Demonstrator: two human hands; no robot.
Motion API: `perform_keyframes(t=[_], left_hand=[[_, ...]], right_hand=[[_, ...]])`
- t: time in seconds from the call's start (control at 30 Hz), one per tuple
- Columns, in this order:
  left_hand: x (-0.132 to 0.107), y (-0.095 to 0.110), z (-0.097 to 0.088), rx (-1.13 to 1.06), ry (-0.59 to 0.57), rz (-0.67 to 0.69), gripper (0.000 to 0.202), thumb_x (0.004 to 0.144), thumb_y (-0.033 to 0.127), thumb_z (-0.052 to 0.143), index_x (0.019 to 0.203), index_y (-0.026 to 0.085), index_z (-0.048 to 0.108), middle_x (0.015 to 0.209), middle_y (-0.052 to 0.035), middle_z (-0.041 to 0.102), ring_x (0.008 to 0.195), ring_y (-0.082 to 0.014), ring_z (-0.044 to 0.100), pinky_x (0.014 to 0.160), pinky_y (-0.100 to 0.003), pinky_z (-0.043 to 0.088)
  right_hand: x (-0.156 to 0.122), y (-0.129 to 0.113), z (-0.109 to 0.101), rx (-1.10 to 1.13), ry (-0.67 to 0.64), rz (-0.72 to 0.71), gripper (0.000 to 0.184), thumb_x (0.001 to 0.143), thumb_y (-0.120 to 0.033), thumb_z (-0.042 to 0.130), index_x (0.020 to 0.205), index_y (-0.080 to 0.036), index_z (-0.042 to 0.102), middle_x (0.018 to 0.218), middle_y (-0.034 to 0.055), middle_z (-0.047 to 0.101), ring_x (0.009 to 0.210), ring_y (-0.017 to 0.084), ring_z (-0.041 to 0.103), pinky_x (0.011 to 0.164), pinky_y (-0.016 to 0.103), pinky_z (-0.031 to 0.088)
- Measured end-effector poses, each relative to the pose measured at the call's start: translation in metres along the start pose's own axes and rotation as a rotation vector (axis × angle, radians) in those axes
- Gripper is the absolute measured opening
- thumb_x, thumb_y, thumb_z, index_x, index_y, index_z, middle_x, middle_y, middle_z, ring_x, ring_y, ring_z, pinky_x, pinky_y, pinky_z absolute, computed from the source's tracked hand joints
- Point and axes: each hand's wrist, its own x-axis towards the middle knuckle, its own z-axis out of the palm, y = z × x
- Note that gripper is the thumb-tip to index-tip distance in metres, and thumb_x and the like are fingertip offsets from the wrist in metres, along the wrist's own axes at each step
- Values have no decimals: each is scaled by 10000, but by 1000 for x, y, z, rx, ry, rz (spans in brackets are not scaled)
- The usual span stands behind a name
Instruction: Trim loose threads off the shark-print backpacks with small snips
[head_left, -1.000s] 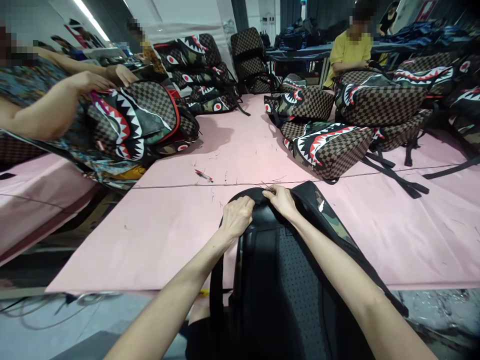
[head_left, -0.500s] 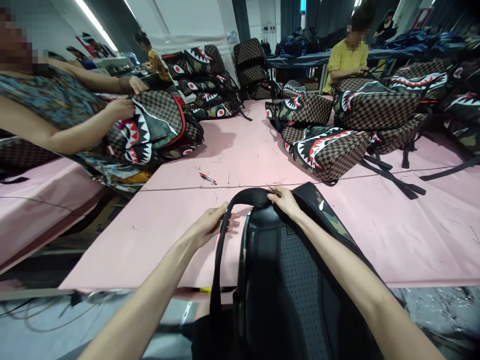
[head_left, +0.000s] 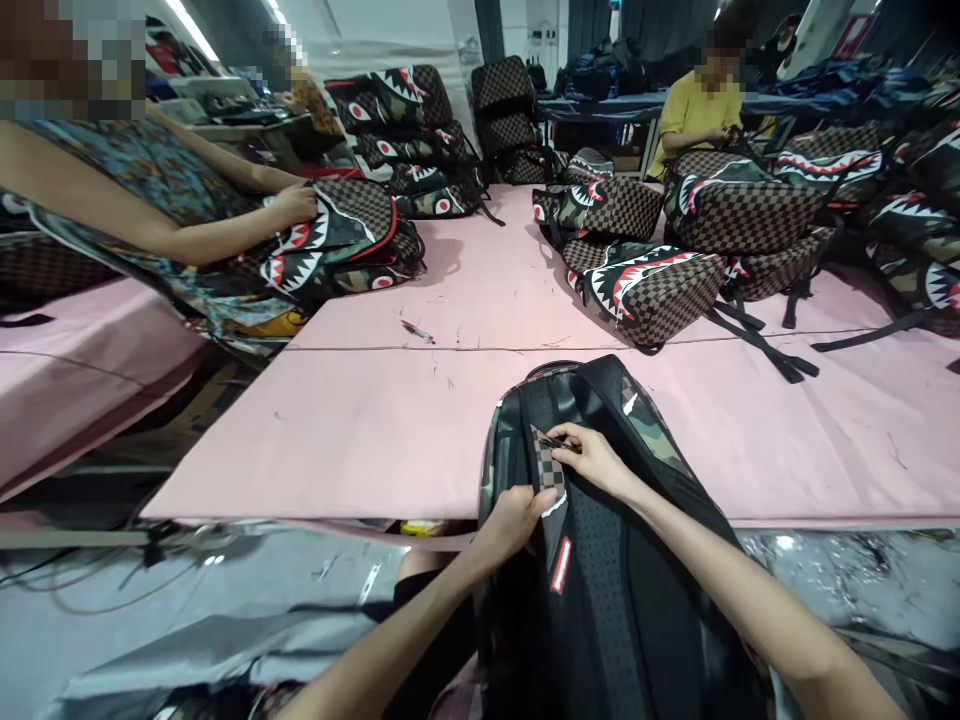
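A black backpack [head_left: 600,570] lies with its padded mesh back facing up, over the near edge of the table. Its shoulder strap, with a brown checkered panel [head_left: 550,468] and a red-and-white label [head_left: 561,566], is folded across that back. My left hand [head_left: 514,520] is closed around the strap's edge, thumb on the panel just below the checks. Above it, my right hand [head_left: 592,458] pinches a small, dark, pointed tool that looks like thread snips [head_left: 556,441], with the tips at the top of the checkered panel. The fingers partly hide the tool.
Across the pink-covered table [head_left: 360,420] lie a red pen [head_left: 418,331] and thread scraps. Shark-mouth backpacks [head_left: 645,290] are piled at right, with more [head_left: 405,130] stacked behind. At left a co-worker [head_left: 150,190] handles another backpack [head_left: 337,240]; a person in yellow [head_left: 697,115] works farther back.
My left hand has moved from the raised strap loop down to the strap's panel, now laid over the back. My right hand has come from the backpack's top down to that panel.
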Motion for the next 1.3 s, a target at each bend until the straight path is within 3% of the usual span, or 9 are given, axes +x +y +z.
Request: perform_keyframes(t=[0.2, 0.3, 0.4, 0.5, 0.63, 0.7, 0.8, 0.93, 1.3], left_hand=[[43, 29, -45, -358, 99, 15, 388, 676, 528, 602, 747, 157, 513, 583, 5, 576, 469, -109, 551, 433, -207, 426], [67, 36, -52, -378, 165, 40, 396, 616, 489, 673, 651, 158, 460, 501, 30, 520, 386, -73, 464, 379, -183, 358], [75, 35, -59, -352, 110, 48, 350, 623, 445, 668, 611, 153, 475, 490, 5, 535, 392, -92, 483, 384, -195, 342], [68, 35, -67, -174, 101, 62, 263, 721, 397, 566, 621, 158, 519, 560, -41, 594, 485, -152, 576, 454, -233, 380], [51, 42, -68, 488, 356, 202, 232, 820, 313, 436, 667, 181, 550, 605, -75, 610, 602, -230, 613, 591, -306, 394], [47, 43, -64, 676, 436, 236, 214, 839, 298, 403, 760, 178, 561, 695, -101, 630, 652, -251, 616, 609, -317, 384], [48, 38, -59, 594, 429, 235, 225, 864, 293, 360, 799, 176, 540, 720, -76, 632, 642, -206, 604, 594, -276, 376], [50, 30, -59, 380, 438, 230, 228, 883, 298, 342, 791, 186, 518, 661, -23, 602, 596, -154, 565, 556, -237, 353], [40, 31, -50, 746, 610, 349, 251, 910, 293, 320, 880, 167, 535, 833, -66, 601, 702, -178, 563, 531, -270, 302]], right_hand=[[-3, 10, 9, -28, 30, 6, 263, 753, -263, 581, 1011, -236, 624, 815, -10, 652, 726, 145, 585, 714, 283, 449], [-1, 10, 8, -33, 29, 10, 268, 758, -266, 583, 1022, -240, 623, 816, -10, 652, 720, 146, 583, 713, 283, 450], [-1, 10, 8, -70, 7, 10, 269, 768, -275, 586, 1032, -247, 622, 775, -20, 648, 688, 142, 581, 688, 272, 446], [0, 6, 7, -131, -30, -3, 246, 781, -276, 583, 1022, -254, 625, 769, -26, 655, 684, 143, 593, 669, 260, 443], [5, -3, 5, -240, 37, -37, 224, 814, -270, 557, 1033, -263, 607, 932, -15, 676, 823, 159, 625, 736, 267, 447], [7, -9, 3, -336, 96, -40, 311, 827, -316, 547, 1129, -246, 551, 968, 13, 669, 855, 180, 626, 741, 285, 453], [12, -15, 1, -441, 166, -72, 378, 861, -353, 490, 1195, -176, 482, 973, 63, 654, 859, 199, 620, 738, 305, 457], [21, -20, 1, -487, 229, -177, 210, 871, -296, 488, 1028, -184, 571, 939, 52, 634, 880, 183, 588, 766, 285, 436], [29, -32, 9, -659, 241, -269, 163, 845, -297, 561, 948, -221, 661, 884, 30, 646, 823, 176, 551, 730, 317, 339]])
